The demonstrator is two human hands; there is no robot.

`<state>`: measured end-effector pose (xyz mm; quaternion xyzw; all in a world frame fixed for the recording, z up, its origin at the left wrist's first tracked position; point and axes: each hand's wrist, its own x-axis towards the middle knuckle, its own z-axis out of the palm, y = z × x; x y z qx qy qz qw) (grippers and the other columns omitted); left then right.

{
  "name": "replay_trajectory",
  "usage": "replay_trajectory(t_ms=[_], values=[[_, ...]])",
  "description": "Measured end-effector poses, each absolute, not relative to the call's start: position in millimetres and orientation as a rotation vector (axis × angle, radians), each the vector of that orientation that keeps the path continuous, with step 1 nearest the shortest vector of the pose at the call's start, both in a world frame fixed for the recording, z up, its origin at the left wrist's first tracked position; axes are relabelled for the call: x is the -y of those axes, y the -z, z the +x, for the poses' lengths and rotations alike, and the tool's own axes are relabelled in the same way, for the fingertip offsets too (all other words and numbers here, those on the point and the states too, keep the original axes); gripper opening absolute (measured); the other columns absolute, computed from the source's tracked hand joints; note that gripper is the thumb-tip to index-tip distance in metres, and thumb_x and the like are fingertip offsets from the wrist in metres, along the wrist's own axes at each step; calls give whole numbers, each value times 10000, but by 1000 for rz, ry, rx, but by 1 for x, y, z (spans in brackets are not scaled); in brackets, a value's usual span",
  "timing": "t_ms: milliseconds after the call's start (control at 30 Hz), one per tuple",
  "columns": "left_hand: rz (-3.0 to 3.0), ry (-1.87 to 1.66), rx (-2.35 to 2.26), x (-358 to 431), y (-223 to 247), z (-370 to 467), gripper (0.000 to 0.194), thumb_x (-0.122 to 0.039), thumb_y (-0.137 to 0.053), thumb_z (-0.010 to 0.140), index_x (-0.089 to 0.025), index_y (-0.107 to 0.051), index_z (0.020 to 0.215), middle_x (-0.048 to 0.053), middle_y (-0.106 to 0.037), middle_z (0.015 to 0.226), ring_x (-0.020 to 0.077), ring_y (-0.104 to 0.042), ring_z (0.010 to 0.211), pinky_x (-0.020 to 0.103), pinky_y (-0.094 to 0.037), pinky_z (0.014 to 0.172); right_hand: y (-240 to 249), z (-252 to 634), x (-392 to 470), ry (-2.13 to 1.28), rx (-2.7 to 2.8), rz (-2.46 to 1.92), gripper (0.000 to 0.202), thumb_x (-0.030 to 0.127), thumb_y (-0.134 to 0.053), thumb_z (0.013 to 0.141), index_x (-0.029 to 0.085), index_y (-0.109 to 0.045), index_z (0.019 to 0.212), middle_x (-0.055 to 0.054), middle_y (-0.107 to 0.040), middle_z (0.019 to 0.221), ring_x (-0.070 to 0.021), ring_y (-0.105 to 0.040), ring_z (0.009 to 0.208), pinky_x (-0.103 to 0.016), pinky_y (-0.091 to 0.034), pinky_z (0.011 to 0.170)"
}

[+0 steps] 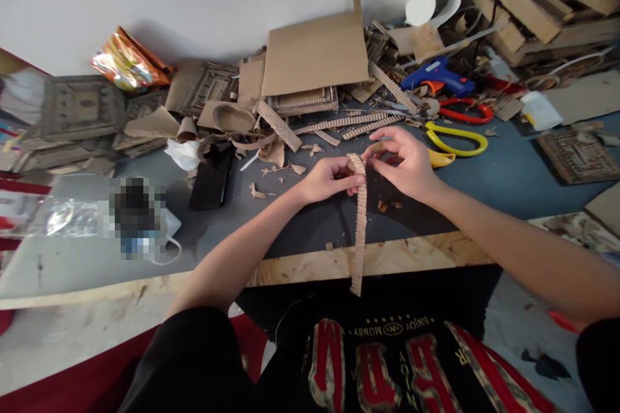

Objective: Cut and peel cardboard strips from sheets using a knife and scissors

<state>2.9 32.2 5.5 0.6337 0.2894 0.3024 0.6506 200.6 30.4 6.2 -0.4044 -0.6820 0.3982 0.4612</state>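
Observation:
A long strip of corrugated cardboard [359,232] hangs from my left hand [334,179], its lower end past the table's front edge. Thumb and fingers of that hand pinch the strip near its top. Close by on the right, my right hand [402,161] has thumb and fingertips closed on a small brown scrap of paper [385,147] at the strip's upper end; whether the scrap is still attached I cannot tell. Torn bits of paper [382,206] lie on the dark tabletop beneath. Yellow-handled scissors [458,142] rest just beyond my right hand.
Behind my hands lie a cardboard sheet [314,55], loose corrugated strips [339,121], a blue glue gun [438,76] and a red-handled tool [467,111]. A black phone [212,177] is at the left. Cardboard pieces are stacked at the far left and right, near a white bottle [541,110].

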Motion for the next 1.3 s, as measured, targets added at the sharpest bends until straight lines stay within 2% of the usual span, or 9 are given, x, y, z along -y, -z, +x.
replay_trajectory(t_ms=[267, 367, 500, 567, 700, 767, 900, 1033, 1300], values=[[1505, -785, -711, -32, 2, 5, 428, -455, -786, 733, -126, -595, 930, 31, -674, 808, 87, -636, 660, 222, -546, 650, -6, 200, -29, -1175, 1575, -907, 306, 317, -740, 765, 189, -604, 1007, -31, -729, 844, -158, -712, 761, -224, -517, 543], [1570, -970, -829, -30, 5, 2, 428, -446, -742, 769, -152, -568, 1027, 51, -689, 879, 114, -655, 737, 233, -534, 671, -6, 198, -27, -1134, 1571, -927, 329, 358, -750, 766, 187, -604, 1006, -37, -738, 837, -139, -694, 661, -235, -523, 521], [1606, -1226, -923, -29, 7, -1, 322, -433, -552, 888, -196, -524, 1105, 72, -682, 998, 120, -638, 747, 221, -480, 578, -4, 198, -28, -976, 1560, -977, 322, 395, -737, 787, 199, -606, 1006, -29, -742, 835, -109, -633, 539, -259, -534, 502], [1625, -1334, -950, -28, 7, -1, 318, -464, -513, 902, -210, -515, 1092, 63, -665, 995, 119, -617, 738, 217, -452, 549, -4, 199, -28, -895, 1560, -985, 302, 388, -716, 813, 209, -600, 1027, -23, -743, 844, -110, -626, 537, -275, -546, 518], [1732, -1439, -1143, -25, 5, 1, 374, -556, -564, 876, -195, -528, 784, -21, -523, 662, 77, -450, 559, 206, -369, 503, -7, 202, -23, -714, 1637, -985, 275, 349, -720, 821, 228, -607, 1041, -20, -741, 856, -154, -679, 664, -319, -578, 609], [1800, -1389, -1182, -22, 4, 3, 409, -563, -594, 859, -183, -533, 720, -33, -492, 611, 67, -414, 531, 204, -368, 501, -9, 203, -21, -661, 1680, -975, 273, 331, -740, 804, 236, -617, 1029, -17, -738, 838, -172, -698, 725, -326, -585, 641], [1895, -1334, -1069, -21, 2, 5, 342, -499, -624, 869, -176, -629, 981, 29, -644, 848, 78, -548, 659, 179, -422, 532, -10, 202, -19, -694, 1681, -918, 274, 311, -738, 812, 242, -613, 1046, -9, -742, 829, -182, -727, 785, -321, -598, 694], [2015, -1276, -904, -24, 2, 3, 361, -446, -662, 862, -213, -645, 1137, 92, -604, 1203, 108, -604, 822, 186, -491, 589, -13, 202, -17, -687, 1703, -907, 239, 303, -734, 817, 241, -625, 1021, -12, -747, 838, -197, -740, 830, -338, -611, 757], [2164, -1231, -747, -28, -1, 4, 242, -409, -666, 868, -173, -668, 922, 73, -646, 970, 148, -612, 883, 239, -513, 691, -10, 204, -18, -584, 1836, -884, 276, 249, -759, 791, 224, -647, 1042, -11, -761, 820, -195, -739, 789, -325, -597, 729]])
